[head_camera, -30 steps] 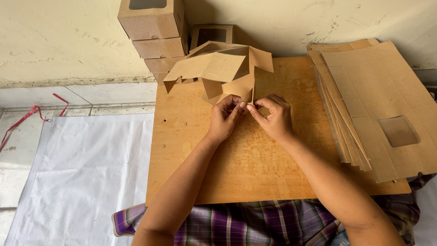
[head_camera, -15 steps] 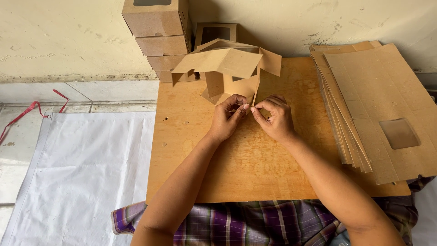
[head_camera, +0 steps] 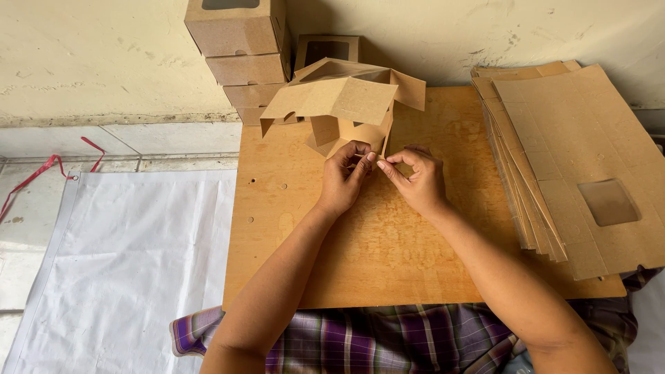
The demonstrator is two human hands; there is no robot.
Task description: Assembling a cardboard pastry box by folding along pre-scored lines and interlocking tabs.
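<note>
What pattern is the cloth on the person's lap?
Plaid cloth: purple, grey and white checks with thin yellow lines; head view, the only one.

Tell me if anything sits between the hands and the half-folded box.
Nothing visible does. The left hand and right hand already pinch a flap at the near edge of the half-folded box on the board. The flat stack lies off to the right.

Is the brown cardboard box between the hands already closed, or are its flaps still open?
Still open: the cardboard box has flaps spread outward, while left hand and right hand pinch its lower edge.

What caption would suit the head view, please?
Both hands, left hand and right hand, pinch a half-folded cardboard box on a wooden board.
</note>
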